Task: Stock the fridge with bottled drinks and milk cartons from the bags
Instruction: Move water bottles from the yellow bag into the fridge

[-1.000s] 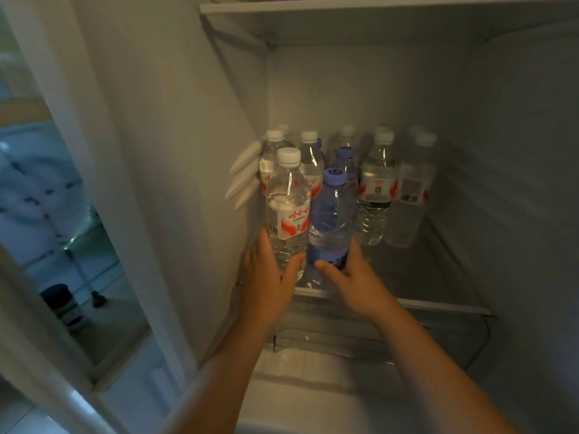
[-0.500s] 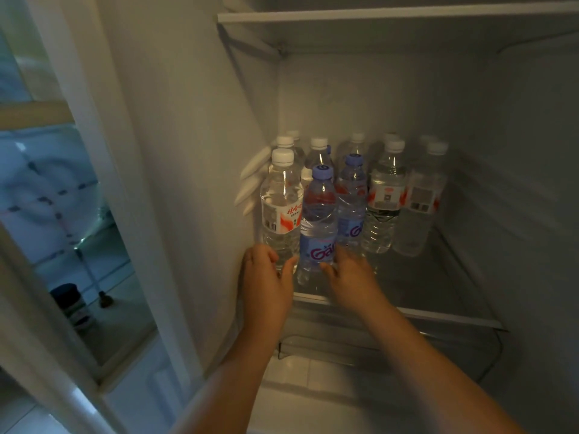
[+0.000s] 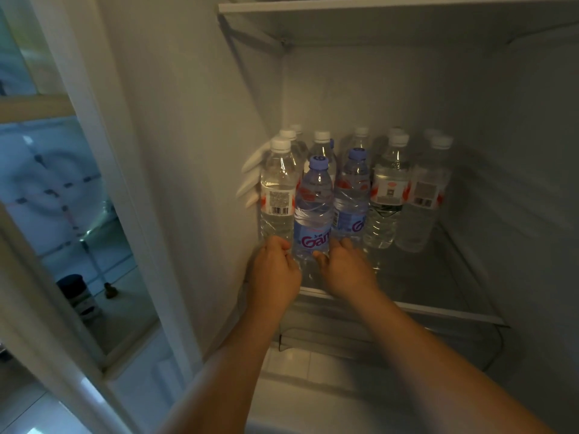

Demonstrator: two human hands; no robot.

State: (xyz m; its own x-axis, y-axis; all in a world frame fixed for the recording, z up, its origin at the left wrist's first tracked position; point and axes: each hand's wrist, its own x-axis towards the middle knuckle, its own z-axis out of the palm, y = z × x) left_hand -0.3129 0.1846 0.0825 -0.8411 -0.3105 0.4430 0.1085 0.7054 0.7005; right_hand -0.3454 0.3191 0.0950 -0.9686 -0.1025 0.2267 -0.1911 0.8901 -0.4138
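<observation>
A clear water bottle (image 3: 277, 189) with a white cap and red label stands at the front left of the glass fridge shelf (image 3: 438, 313). My left hand (image 3: 274, 272) is curled round its base. Right beside it stands a blue-tinted bottle (image 3: 313, 211) with a lilac cap. My right hand (image 3: 349, 267) holds its lower part, thumb on the front and fingers round the right side. Behind them stand a second blue bottle (image 3: 352, 195) and several more white-capped bottles (image 3: 390, 189) in rows reaching to the back wall.
The fridge's left wall runs close beside my left hand, with white shelf rails (image 3: 250, 180) sticking out. Another shelf (image 3: 376, 6) spans overhead. A clear drawer (image 3: 344, 338) sits below. The shelf's right half is bare glass. A dark-lidded jar (image 3: 75, 291) stands in the door at left.
Both hands pushed the two front bottles deeper onto the shelf, next to the others. The clear bottle's label has turned so its barcode faces me.
</observation>
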